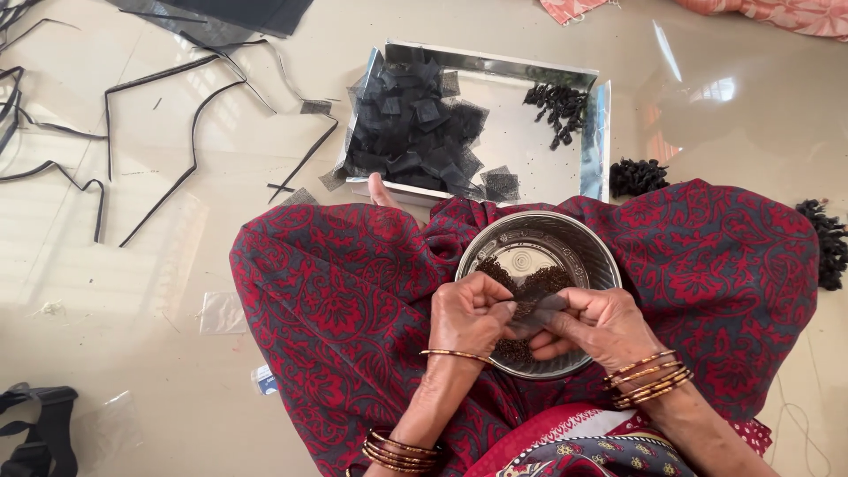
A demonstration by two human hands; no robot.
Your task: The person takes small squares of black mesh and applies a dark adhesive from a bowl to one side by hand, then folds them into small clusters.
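A round steel bowl (579,246) rests in my lap on red patterned cloth (336,291). Small dark seeds (543,281) lie in it. Over the bowl, my left hand (468,314) and my right hand (596,325) pinch the two sides of a small square of black net (534,311) stretched between them. Both wrists wear thin bangles.
A rectangular steel tray (521,146) on the floor ahead holds a heap of black net squares (411,124) and a small cluster of dark tied bundles (558,108). More dark bundles (638,177) lie right of it. Black strips (177,132) lie left.
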